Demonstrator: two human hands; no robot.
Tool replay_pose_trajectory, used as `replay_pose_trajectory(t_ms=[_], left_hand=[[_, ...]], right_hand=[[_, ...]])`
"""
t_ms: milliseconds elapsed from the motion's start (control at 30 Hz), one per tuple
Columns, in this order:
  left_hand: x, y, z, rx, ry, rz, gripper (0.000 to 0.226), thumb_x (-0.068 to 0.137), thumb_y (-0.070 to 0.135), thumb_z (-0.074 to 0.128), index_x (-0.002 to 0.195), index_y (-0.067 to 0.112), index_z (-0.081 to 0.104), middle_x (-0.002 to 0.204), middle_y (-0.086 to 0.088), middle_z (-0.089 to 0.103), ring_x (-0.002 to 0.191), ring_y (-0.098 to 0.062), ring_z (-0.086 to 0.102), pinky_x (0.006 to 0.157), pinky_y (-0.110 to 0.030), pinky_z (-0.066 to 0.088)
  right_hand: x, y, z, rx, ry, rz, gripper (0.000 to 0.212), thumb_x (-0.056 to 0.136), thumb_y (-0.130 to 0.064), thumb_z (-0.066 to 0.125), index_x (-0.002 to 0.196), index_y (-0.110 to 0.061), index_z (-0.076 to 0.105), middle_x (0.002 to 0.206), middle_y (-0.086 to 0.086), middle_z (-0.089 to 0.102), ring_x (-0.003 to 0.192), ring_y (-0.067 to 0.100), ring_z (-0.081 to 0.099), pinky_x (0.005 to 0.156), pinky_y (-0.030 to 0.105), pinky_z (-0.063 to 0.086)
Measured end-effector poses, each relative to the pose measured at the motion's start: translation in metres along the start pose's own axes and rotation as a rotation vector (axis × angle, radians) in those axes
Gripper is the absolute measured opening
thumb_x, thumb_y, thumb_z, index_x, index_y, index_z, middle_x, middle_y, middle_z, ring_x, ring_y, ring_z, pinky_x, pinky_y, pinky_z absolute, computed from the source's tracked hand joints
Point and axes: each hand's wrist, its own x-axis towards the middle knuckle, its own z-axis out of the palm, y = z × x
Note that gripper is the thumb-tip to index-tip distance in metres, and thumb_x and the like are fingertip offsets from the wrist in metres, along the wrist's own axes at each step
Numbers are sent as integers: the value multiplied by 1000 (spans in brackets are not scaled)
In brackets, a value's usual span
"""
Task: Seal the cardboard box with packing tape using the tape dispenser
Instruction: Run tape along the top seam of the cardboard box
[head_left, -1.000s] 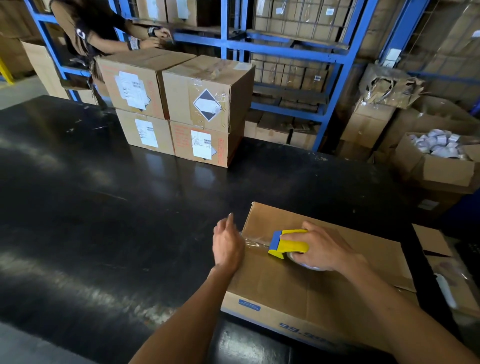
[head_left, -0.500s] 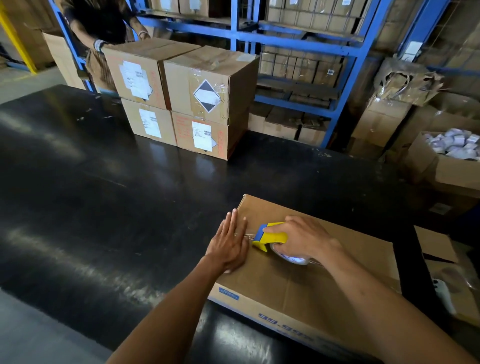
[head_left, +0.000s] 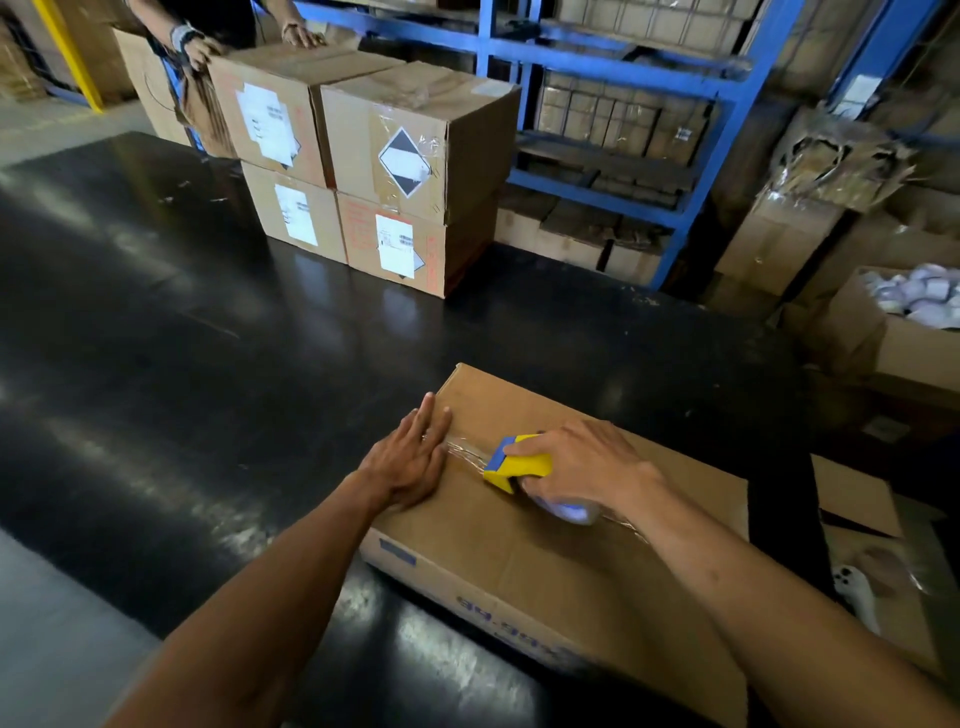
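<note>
A flat brown cardboard box (head_left: 524, 551) lies on the black table in front of me, blue print on its near side. My right hand (head_left: 582, 470) grips a yellow and blue tape dispenser (head_left: 514, 462) on the box top, near the left end of the centre seam. A stretch of clear packing tape (head_left: 462, 449) runs from the dispenser's mouth leftwards to the box edge. My left hand (head_left: 410, 460) lies flat, fingers together, pressing the tape end down over the box's left edge. More tape shows along the seam behind my right wrist.
Stacked labelled cartons (head_left: 374, 171) stand at the far side of the black table (head_left: 208, 374), with another person's hands (head_left: 200, 49) on them. Blue racking (head_left: 623, 67) full of boxes is behind. Open cartons (head_left: 904, 338) and loose cardboard (head_left: 857, 499) lie at the right.
My left hand came down from beside the box onto its left edge and now presses flat on the tape. The dispenser has pulled back slightly to the right, exposing a short stretch of tape.
</note>
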Motion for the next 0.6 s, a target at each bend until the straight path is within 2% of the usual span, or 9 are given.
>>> replay_pose_trajectory(t_ms=[133, 200, 300, 400, 500, 600], left_hand=[[-2, -1, -2, 8, -26, 19, 61, 105, 50, 10, 156, 29, -16, 163, -3, -25, 153, -24, -6, 123, -43, 10], [0, -1, -1, 34, -12, 41, 62, 104, 50, 8, 156, 27, -17, 163, -5, -26, 153, -24, -8, 124, -41, 5], [-3, -2, 2, 140, 40, 68, 64, 102, 50, -1, 156, 19, -17, 162, -12, -25, 152, -26, -15, 123, -38, -9], [-4, 18, 1, 258, 119, 202, 76, 96, 54, -15, 157, 9, -6, 163, -16, -15, 151, -30, -14, 124, -44, -5], [-5, 70, 29, 219, 62, 404, 73, 100, 51, -4, 158, 7, 2, 164, -14, -9, 152, -27, -9, 124, -41, -8], [-2, 88, 40, 203, 74, 404, 76, 99, 55, -2, 158, 5, 4, 165, -14, -3, 153, -27, -6, 124, -39, -8]], right_hand=[[-28, 30, 7, -57, -24, 41, 52, 77, -67, 51, 128, -59, 48, 120, -9, 66, 106, 23, 60, 74, 36, 45], [-36, 36, 12, -67, -19, 59, 57, 77, -70, 49, 132, -60, 44, 122, -8, 65, 108, 23, 59, 73, 34, 41], [-31, 31, 13, -111, -21, 34, 54, 78, -68, 49, 131, -57, 46, 118, -4, 66, 105, 24, 60, 75, 35, 44], [-27, 30, 13, -105, -29, 42, 50, 79, -64, 52, 128, -56, 51, 114, -5, 67, 103, 24, 60, 73, 35, 43], [-26, 33, 10, -75, -57, 48, 51, 79, -62, 56, 129, -53, 54, 113, -3, 67, 103, 24, 60, 70, 33, 42], [-24, 33, 8, -63, -45, 41, 52, 80, -57, 60, 131, -53, 53, 114, -2, 68, 102, 23, 60, 67, 30, 35]])
